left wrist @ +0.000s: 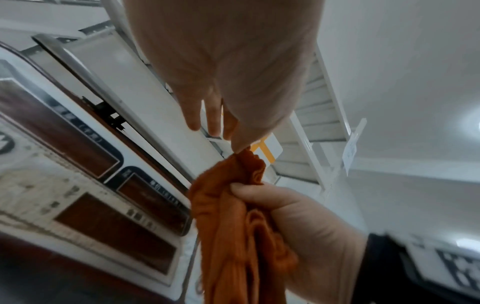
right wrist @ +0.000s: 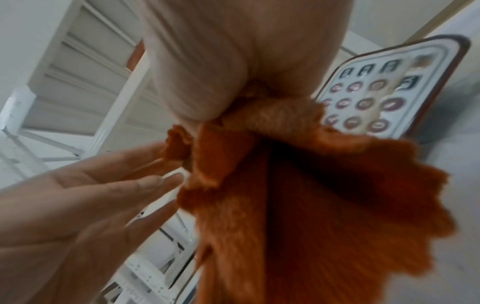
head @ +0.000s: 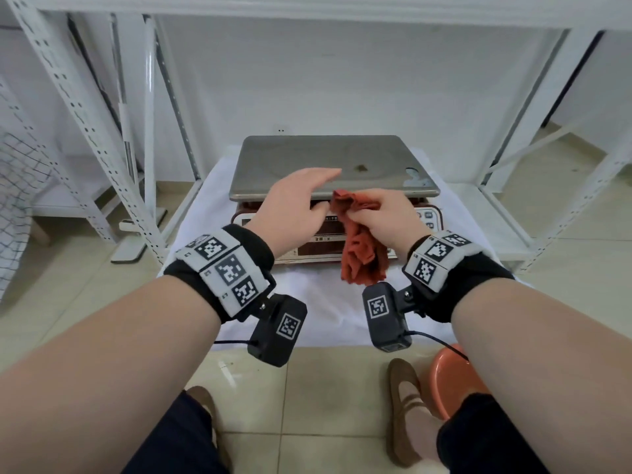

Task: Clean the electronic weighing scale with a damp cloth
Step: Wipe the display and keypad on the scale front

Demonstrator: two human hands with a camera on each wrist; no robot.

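Rust cloth (head: 359, 248) gripped by right hand (head: 386, 213), beside left hand (head: 294, 200)

A storeroom: bare white slotted-steel racks (head: 85, 114) on a tiled floor (head: 325, 388).

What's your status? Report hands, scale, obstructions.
Right hand grips rust cloth; left hand open, fingertips touching cloth. Scale platter spotted, unwiped. Nothing in the way.

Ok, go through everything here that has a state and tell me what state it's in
Cloth: bunched, hanging from the right hand.
Right hand: gripping the cloth.
Left hand: fingers straight, fingertips at the cloth's top end.
Scale: pan bare, with a dark spot and smears; display hidden.
Basin: on the floor, contents not visible.
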